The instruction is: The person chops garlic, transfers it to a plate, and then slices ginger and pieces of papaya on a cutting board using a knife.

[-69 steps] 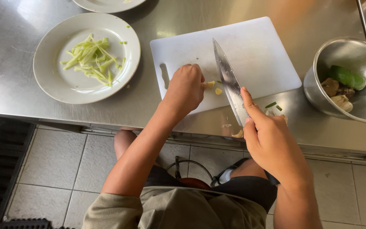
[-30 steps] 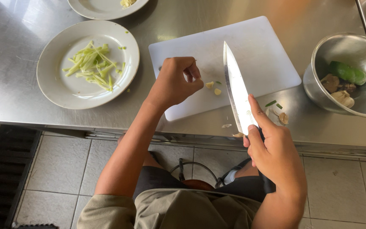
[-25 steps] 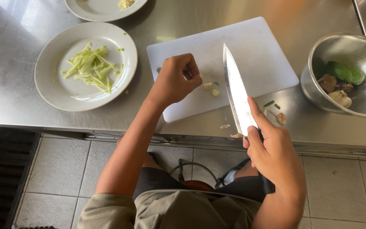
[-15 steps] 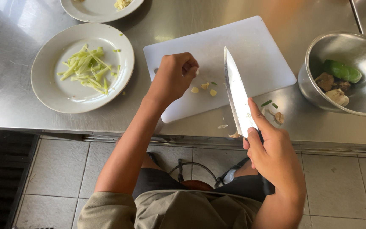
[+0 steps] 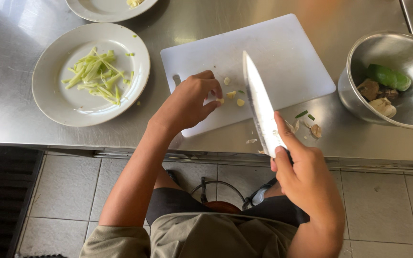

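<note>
Three small pale pieces (image 5: 233, 94) lie on the white cutting board (image 5: 283, 57), just beside the left hand (image 5: 187, 102), whose curled fingertips pinch or touch a fourth bit; which it is cannot be told. The right hand (image 5: 307, 174) grasps a large knife (image 5: 260, 105), blade raised above the board's near edge, its handle hidden in the fist. Scraps (image 5: 307, 125) sit on the steel counter (image 5: 15, 28). A plate (image 5: 53, 102) holds green strips (image 5: 94, 76). A second plate (image 5: 96, 9) and a steel bowl (image 5: 354, 62) are cut off by the frame.
</note>
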